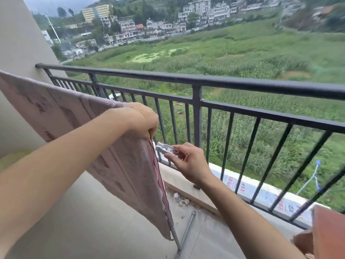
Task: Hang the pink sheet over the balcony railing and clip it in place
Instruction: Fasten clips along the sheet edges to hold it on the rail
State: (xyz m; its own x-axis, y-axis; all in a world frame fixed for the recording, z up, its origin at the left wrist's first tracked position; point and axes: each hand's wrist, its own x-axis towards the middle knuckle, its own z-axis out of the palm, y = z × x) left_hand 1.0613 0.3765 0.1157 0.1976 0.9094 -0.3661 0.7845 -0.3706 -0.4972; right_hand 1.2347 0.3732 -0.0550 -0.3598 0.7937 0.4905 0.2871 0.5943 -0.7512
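The pink sheet (61, 116) hangs stretched in the air on the near side of the black balcony railing (224, 82), its top edge running from the left frame edge to my left hand. My left hand (141, 117) grips the sheet's upper right corner, fingers curled round the cloth. Just right of the sheet's hanging edge, my right hand (186, 161) pinches a pale grey clip (168, 148) between thumb and fingers. The clip points left toward the sheet without touching it. The sheet's lower corner dangles near the floor.
A grey pipe (186, 232) and small white bits of debris (180, 200) lie on the concrete floor by the low ledge (186, 186) under the railing. A beige wall (16, 43) stands at the left. Reddish-brown cloth (324, 234) shows at the lower right corner.
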